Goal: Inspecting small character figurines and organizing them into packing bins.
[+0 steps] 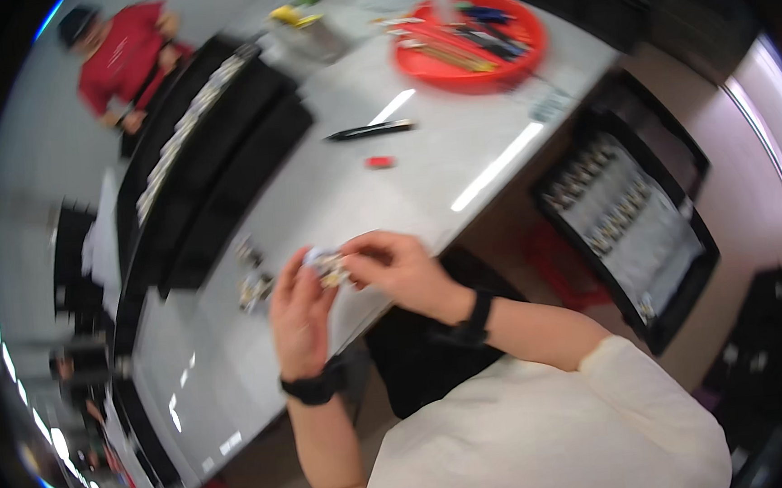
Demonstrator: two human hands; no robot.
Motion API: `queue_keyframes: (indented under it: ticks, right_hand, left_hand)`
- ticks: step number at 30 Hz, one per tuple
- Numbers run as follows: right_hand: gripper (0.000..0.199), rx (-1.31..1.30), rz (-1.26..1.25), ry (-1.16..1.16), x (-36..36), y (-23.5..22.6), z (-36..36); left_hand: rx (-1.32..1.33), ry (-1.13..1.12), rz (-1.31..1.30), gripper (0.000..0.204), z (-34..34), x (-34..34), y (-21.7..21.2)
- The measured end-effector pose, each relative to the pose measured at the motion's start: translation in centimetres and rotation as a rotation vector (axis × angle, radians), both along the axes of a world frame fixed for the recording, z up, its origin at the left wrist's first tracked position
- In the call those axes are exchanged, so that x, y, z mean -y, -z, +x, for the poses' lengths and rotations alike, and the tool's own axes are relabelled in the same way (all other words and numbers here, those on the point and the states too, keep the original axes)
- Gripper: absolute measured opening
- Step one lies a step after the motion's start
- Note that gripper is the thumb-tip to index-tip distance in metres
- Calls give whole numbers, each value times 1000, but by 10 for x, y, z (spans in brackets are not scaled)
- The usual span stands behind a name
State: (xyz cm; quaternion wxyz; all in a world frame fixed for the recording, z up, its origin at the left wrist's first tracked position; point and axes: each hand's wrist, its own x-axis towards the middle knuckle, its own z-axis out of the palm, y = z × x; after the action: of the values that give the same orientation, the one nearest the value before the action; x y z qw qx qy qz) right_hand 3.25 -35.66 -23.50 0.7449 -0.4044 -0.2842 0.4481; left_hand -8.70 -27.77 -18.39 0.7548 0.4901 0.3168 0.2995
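Between my two hands, above the near edge of the pale glossy table [332, 180], is a small white piece with yellowish details [327, 267]; blur hides its exact kind. My left hand [298, 309] holds it from the left, thumb and fingers closed about it. From the right, my right hand [397, 266] pinches its other side with thumb and forefinger. Left of my left hand, a few similar small pieces [254, 288] lie on the table. Beyond my hands are a small red block [380, 162] and a black pen-like tool [370, 130].
A round red tray [406, 66] with pens and tools stands at the far right. Black stacked trays [223, 174] holding a row of white pieces rise at the left. Below the table's right edge is a black-framed tray [651, 267] of similar pieces. A person in red [124, 63] stands beyond.
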Motion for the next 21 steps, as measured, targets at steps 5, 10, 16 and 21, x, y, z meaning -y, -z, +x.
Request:
queue_keyframes:
  ticks: [5, 10, 16, 21]
  right_hand:
    - [29, -266, -81, -136, 18, -12, -2]
    - [28, -216, -163, -180, 17, -11, -9]
    - [23, -128, -145, -151, 17, -11, -15]
    - [23, 71, -66, 8, 17, -8, -17]
  left_hand:
    - [168, -79, -151, 27, -13, -1, 13]
    - [171, -89, -185, 27, -18, 0, 20]
    - [193, -60, -171, 28, -24, 1, 23]
    - [234, 6, -142, 35, -25, 5, 19]
